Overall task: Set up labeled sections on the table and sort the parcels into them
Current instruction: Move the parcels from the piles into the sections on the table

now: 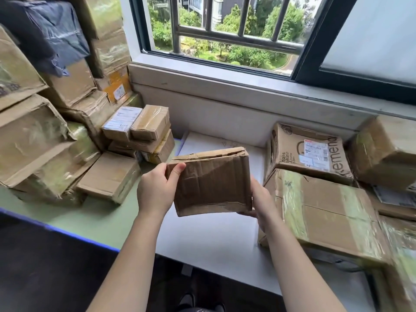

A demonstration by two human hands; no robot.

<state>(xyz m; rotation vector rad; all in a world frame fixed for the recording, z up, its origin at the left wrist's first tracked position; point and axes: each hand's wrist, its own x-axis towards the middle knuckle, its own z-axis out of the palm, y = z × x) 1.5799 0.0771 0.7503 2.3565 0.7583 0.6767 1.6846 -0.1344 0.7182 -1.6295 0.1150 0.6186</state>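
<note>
one creased parcel (212, 181) held between left hand (155, 190) and right hand (263, 199).

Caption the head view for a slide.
Left hand and right hand hold a dented cardboard parcel over a white sheet between parcel stacks.

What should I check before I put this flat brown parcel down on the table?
1. Grip on the crumpled flat brown cardboard parcel: ok; the left hand grips its left edge, the right hand holds its lower right corner.
2. Landing spot: ok; a bare part of the white sheet shows under the parcel.
3. Section label on the sheet: cannot tell; only faint marks at its far edge.
4. Address label on the parcel: cannot tell; none on the visible face.
5. Parcel condition: not ok; creased, edges torn.
</note>
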